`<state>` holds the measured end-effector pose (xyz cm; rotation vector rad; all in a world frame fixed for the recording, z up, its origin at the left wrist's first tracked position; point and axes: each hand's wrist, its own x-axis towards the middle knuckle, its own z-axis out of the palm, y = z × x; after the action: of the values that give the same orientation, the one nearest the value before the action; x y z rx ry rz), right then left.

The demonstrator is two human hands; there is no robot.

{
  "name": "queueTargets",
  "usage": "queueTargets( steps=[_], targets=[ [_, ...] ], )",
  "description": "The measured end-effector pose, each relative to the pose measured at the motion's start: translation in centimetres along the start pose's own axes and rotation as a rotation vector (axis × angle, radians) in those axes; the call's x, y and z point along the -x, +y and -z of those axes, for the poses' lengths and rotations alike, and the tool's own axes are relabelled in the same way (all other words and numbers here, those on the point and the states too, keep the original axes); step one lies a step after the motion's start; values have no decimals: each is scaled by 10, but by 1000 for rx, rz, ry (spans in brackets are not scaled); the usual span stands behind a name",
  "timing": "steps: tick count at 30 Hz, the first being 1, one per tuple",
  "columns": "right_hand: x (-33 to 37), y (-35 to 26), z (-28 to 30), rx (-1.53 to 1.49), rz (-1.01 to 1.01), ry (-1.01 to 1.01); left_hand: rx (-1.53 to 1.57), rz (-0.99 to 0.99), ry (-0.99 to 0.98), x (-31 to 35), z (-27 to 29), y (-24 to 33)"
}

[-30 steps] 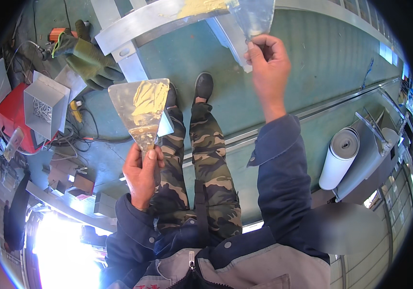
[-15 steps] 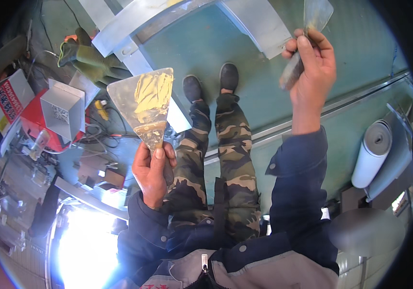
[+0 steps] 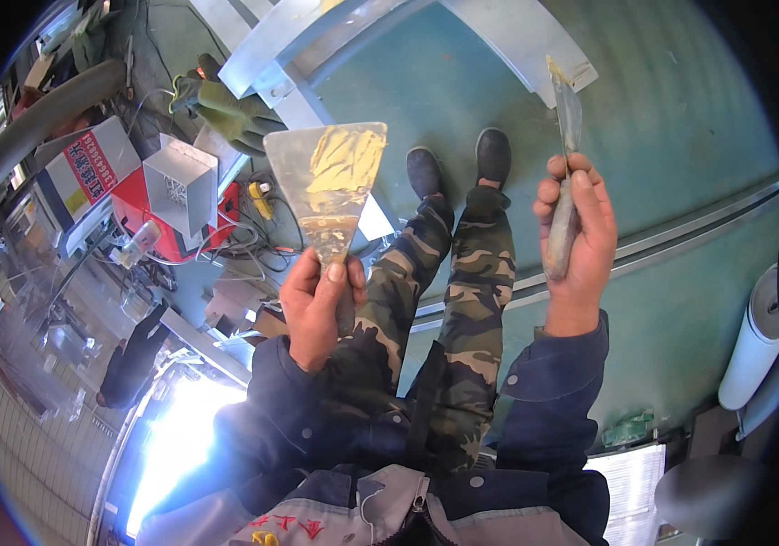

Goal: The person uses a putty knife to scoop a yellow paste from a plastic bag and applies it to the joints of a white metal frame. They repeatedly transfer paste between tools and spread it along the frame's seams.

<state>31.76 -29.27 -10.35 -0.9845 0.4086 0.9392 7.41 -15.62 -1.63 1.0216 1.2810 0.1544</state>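
Above the person's knees, the left hand (image 3: 316,305) grips a wide knife (image 3: 330,182) by its handle, blade fanning up and away, yellow putty (image 3: 346,159) on its face. Right hand (image 3: 576,241) clenches a narrow knife (image 3: 567,155), long axis pointing up, edge-on. Tilting the wide blade could drop putty onto the green floor (image 3: 680,136).

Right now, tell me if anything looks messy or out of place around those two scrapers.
The wide scraper in the left hand has yellowish putty smeared unevenly over its blade. The narrow scraper in the right hand is seen edge-on. On the floor to the left, tangled cables lie around a red machine.
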Motion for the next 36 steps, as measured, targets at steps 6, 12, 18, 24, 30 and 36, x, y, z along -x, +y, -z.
queueTargets(
  steps=[6,12,18,24,30,36],
  targets=[
    [-4,-13,6,-35,23,-211,27,-17,-69,4,-8,-4],
    [1,-18,-27,193,167,-104,42,12,-33,8,-10,0],
    [3,-34,-73,437,236,25,125,-5,11,18,2,17],
    [4,-66,-113,599,390,62,180,-20,70,40,13,51],
    [-9,-81,-157,463,440,107,243,-46,127,50,25,72],
    [-26,-75,-175,656,493,120,352,-52,139,35,41,69]
  ],
)
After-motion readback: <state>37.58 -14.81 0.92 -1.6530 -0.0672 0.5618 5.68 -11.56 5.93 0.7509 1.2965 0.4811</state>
